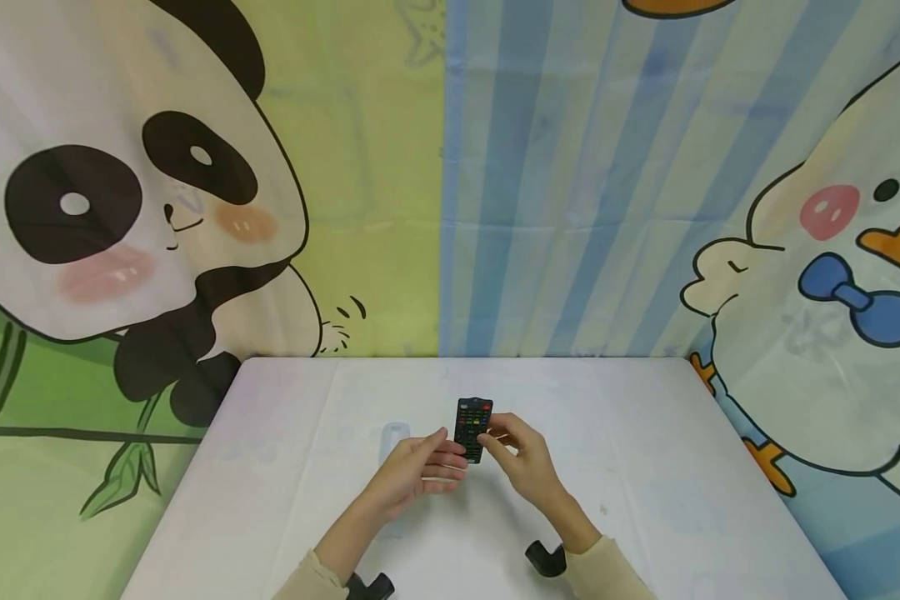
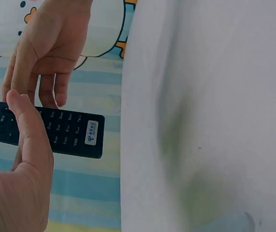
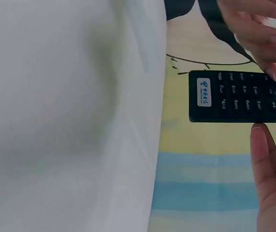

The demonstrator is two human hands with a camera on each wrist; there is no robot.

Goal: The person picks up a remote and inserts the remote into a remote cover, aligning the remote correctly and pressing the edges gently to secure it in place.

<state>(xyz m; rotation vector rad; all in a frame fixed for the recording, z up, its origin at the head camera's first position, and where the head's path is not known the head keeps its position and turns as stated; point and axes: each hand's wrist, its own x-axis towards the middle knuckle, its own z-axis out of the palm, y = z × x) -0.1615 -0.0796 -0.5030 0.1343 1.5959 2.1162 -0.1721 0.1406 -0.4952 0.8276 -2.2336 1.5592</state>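
Above the white table, a black remote control [image 1: 473,425] with rows of small buttons is held upright, its button side toward the head camera. My right hand [image 1: 528,467] pinches it by the right edge, thumb over the front. At its lower left is my left hand [image 1: 417,475], fingers extended and fingertips right at the remote's lower edge. In the left wrist view, the left thumb [image 2: 32,130] crosses in front of the remote. The right wrist view shows a pale label [image 3: 204,92] with blue print at one end of the remote.
The white tabletop [image 1: 330,408] has a faint pale-blue rounded shape [image 1: 395,437] left of the hands. Behind stands a printed cloth [image 1: 367,167] with a panda and a duck. Black devices [image 1: 546,558] sit at both wrists, by the beige sleeves [image 1: 607,571].
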